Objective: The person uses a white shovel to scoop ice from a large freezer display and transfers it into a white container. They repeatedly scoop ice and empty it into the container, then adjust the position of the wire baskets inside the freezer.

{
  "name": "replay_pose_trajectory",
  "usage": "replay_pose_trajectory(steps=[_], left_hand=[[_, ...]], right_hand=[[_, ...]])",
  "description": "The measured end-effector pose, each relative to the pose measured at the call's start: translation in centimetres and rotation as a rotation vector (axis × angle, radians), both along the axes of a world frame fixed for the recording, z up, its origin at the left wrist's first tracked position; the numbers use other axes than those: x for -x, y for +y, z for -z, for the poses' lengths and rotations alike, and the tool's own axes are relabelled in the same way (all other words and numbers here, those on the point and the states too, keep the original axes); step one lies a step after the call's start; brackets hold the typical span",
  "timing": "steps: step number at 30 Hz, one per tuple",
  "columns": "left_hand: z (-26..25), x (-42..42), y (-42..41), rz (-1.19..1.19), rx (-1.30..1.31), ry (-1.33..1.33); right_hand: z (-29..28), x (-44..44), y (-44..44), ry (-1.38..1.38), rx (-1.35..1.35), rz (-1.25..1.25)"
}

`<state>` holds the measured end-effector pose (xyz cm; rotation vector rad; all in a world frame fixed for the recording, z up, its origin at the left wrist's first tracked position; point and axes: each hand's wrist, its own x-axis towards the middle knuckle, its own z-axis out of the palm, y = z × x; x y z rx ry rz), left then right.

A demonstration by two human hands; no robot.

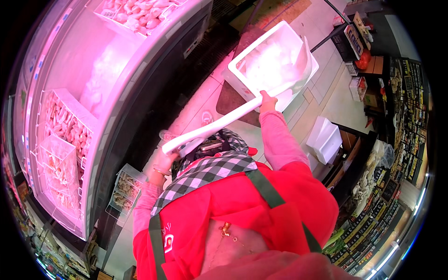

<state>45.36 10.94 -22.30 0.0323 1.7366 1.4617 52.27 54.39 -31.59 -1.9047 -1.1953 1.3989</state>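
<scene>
A long white shovel [220, 118], seemingly plastic, slants across in front of my body. My right hand [268, 102] grips its shaft close to the blade. At the other end, by my waist, my left hand [167, 161] is closed around the handle, its fingers partly hidden behind it. The shovel's blade [306, 68] lies inside the right side of a white foam box [241, 82]. Bright crushed ice [271, 68] fills much of that box; glare washes out its detail.
A curved, pink-lit display case [119, 105] runs along the left, with ice [105, 77] and wire baskets of poultry pieces [68, 122]. A smaller basket [127, 190] stands low beside it. White foam boxes [324, 140] and produce shelves [378, 206] are at right.
</scene>
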Motion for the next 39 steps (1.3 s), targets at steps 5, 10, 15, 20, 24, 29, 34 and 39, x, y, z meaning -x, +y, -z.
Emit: replay_pose_trajectory(steps=[5, 10, 15, 20, 24, 29, 34, 39], left_hand=[[-2.1, 1.7, -1.0, -0.165, -0.014, -0.195], [-7.4, 3.0, -8.2, -0.252, 0.135, -0.204], [-11.3, 1.4, -1.7, -0.497, 0.244, -0.201], [-13.3, 2.9, 11.5, -0.045, 0.08, -0.173], [-13.0, 5.1, 6.8, -0.349, -0.082, -0.014], [-14.0, 7.1, -5.7, -0.67, -0.109, -0.263], [-18.1, 2.1, 2.9, -0.458, 0.135, -0.177], [-18.1, 3.5, 8.7, -0.368, -0.113, -0.093]], right_hand=[[-6.2, 2.2, -2.3, 0.263, 0.117, -0.169], [-11.0, 1.7, -9.6, 0.36, 0.292, -0.251], [-2.5, 1.4, -9.0, 0.486, 0.178, -0.117], [-2.4, 3.7, 5.4, 0.423, 0.436, 0.015], [-5.8, 5.4, 0.9, 0.671, 0.504, 0.026], [-13.0, 5.0, -8.9, 0.701, 0.494, -0.169], [-5.6, 5.0, -4.5, 0.547, 0.495, -0.057], [-1.7, 6.8, 2.1, 0.447, 0.55, -0.171]])
